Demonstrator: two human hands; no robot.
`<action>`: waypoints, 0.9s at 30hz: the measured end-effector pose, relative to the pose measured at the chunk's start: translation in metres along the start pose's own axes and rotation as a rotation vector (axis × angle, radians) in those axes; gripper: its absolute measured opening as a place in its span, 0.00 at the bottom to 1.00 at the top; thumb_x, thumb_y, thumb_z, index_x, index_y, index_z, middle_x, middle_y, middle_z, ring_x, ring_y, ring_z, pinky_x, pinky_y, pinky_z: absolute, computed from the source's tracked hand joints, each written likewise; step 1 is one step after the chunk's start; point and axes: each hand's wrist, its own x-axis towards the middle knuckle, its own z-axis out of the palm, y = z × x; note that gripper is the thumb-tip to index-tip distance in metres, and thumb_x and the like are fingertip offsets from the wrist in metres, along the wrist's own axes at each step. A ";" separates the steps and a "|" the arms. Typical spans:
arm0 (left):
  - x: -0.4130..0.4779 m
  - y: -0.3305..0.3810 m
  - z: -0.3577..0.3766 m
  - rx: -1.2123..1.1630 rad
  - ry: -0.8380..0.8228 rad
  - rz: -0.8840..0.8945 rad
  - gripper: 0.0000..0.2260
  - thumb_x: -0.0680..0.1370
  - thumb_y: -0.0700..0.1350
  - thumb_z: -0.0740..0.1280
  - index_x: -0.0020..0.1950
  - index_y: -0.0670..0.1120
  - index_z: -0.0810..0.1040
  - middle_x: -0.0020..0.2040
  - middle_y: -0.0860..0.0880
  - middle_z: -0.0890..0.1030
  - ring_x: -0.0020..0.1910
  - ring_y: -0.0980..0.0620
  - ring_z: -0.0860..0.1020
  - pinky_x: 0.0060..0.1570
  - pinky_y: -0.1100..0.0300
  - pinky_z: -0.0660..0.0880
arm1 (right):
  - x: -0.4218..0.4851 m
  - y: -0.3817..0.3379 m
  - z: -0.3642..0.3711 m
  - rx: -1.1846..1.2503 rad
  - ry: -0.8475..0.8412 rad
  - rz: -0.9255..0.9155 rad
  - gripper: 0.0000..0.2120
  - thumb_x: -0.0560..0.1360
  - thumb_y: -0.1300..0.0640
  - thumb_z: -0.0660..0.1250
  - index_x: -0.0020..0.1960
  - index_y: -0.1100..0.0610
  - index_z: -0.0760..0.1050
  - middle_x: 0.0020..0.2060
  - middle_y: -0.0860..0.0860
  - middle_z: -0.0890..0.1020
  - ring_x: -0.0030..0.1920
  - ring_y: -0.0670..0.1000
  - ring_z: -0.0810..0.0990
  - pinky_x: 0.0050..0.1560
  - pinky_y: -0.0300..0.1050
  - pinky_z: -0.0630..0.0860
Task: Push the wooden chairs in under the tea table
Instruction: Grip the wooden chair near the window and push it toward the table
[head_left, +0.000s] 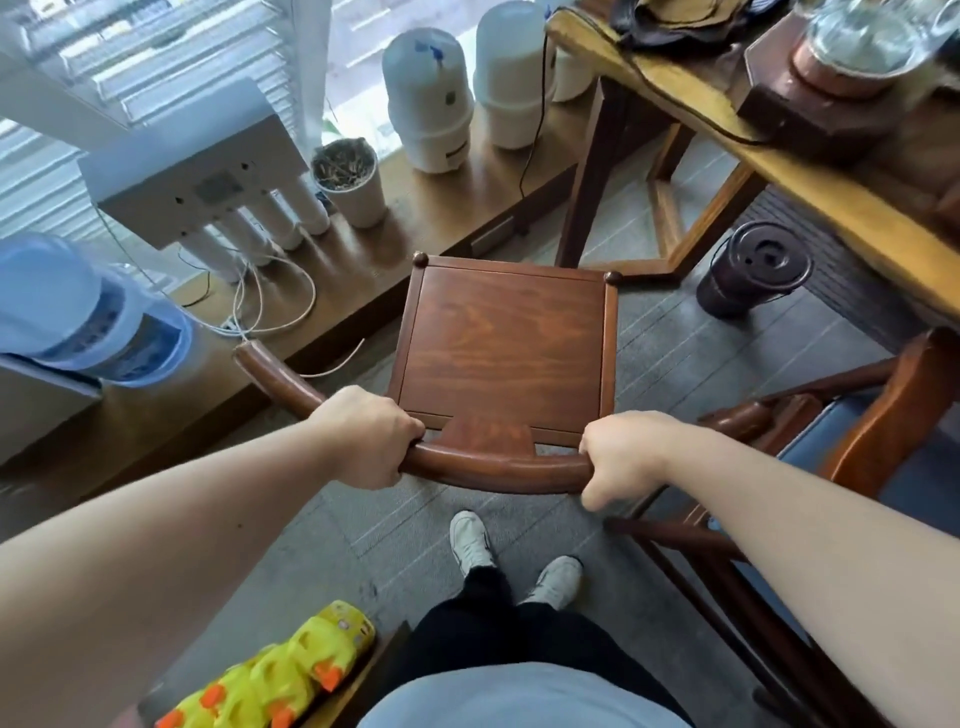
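My left hand (371, 439) is closed around the curved, dark-brown wooden back rail (493, 467) of the chair, fingers curled over its top; my right hand (623, 454) is wrapped on the same rail on the other side, thumb hanging below it. Both hands are clenched tight on the wood, with nothing else in them.

Ahead of the rail lies the square reddish-brown wooden seat (504, 348) of this chair, its front corners pointing toward the leg frame (592, 171) of the long yellow-topped wooden tea bench (779, 156). The seat stands wholly out on the grey floor (675, 353), near the bench's end but not under its top, so I judge the push for this chair has barely started.

To my right a second wooden chair with a blue seat cushion (852, 457) sits beside the bench's long edge, also not tucked in as far as I can see. A dark round canister (753, 270) stands on the floor close to the bench, and may hinder the push.
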 end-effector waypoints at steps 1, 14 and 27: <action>0.001 -0.004 -0.001 0.003 0.003 -0.007 0.11 0.68 0.51 0.62 0.49 0.55 0.75 0.40 0.55 0.79 0.43 0.49 0.80 0.34 0.58 0.68 | 0.000 -0.002 0.004 0.023 0.006 0.006 0.17 0.60 0.41 0.68 0.38 0.53 0.75 0.31 0.47 0.78 0.37 0.54 0.78 0.39 0.45 0.76; 0.041 -0.021 -0.031 0.163 0.068 -0.042 0.09 0.68 0.48 0.64 0.47 0.58 0.76 0.40 0.59 0.78 0.45 0.54 0.79 0.46 0.55 0.66 | -0.008 -0.007 0.020 0.255 0.092 0.103 0.17 0.62 0.40 0.68 0.38 0.53 0.73 0.34 0.48 0.78 0.36 0.53 0.77 0.35 0.45 0.71; 0.084 -0.083 -0.042 0.242 0.213 0.144 0.12 0.65 0.50 0.60 0.47 0.56 0.76 0.41 0.56 0.81 0.47 0.53 0.79 0.43 0.57 0.70 | 0.006 -0.018 -0.017 0.390 0.038 0.195 0.17 0.65 0.41 0.68 0.37 0.56 0.74 0.31 0.49 0.77 0.33 0.53 0.76 0.32 0.45 0.72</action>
